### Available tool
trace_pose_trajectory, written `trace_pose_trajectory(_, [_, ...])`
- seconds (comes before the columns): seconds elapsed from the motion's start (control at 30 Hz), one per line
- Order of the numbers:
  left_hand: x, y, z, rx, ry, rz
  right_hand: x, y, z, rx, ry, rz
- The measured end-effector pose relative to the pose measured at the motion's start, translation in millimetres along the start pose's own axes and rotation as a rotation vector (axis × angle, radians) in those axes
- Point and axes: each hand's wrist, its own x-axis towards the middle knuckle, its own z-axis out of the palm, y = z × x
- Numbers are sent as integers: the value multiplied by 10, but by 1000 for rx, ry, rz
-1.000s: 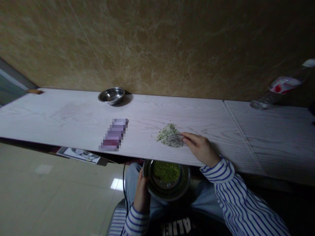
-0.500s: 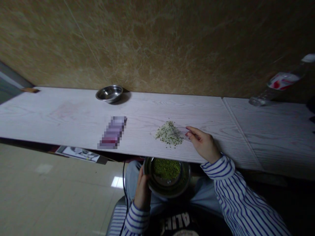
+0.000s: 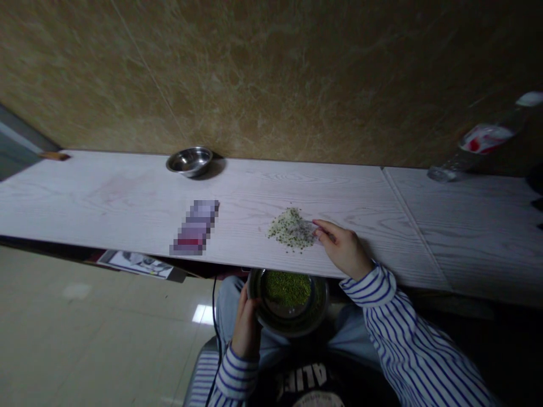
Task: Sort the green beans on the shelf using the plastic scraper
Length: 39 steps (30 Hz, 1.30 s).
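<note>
My left hand (image 3: pixel 246 325) grips the rim of a steel bowl (image 3: pixel 319 308) held below the table's front edge; the bowl holds a heap of green beans (image 3: pixel 287 287). My right hand (image 3: pixel 345 249) rests on the white wooden table (image 3: pixel 106 198), its fingers pinched on a small clear plastic piece (image 3: pixel 309 230) at the right side of a little pile of mixed green and white grains (image 3: pixel 291 229). Both sleeves are blue-and-white striped.
An empty steel bowl (image 3: pixel 189 161) stands at the back by the brown wall. A flat blurred-out object (image 3: pixel 195 227) lies left of the pile. A plastic bottle (image 3: pixel 479 141) lies at the far right. A magazine (image 3: pixel 136 264) sits under the table edge.
My right hand drew back from the pile, then returned to its right edge. The bowl in my left hand stayed put.
</note>
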Motion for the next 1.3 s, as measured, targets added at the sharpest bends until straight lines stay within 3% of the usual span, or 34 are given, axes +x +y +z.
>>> trace_pose_trajectory(0.57, [-4, -29, -25, -9, -41, -28, -124, -30, -39, 11, -78, -23])
trace_pose_trajectory(0.93, [-24, -41, 24, -39, -29, -20, -172, 80, -39, 32, -10, -16])
trace_pose_trajectory(1.3, [-48, -3, 46, -71, -24, -40, -219, -32, -39, 46, -65, -29])
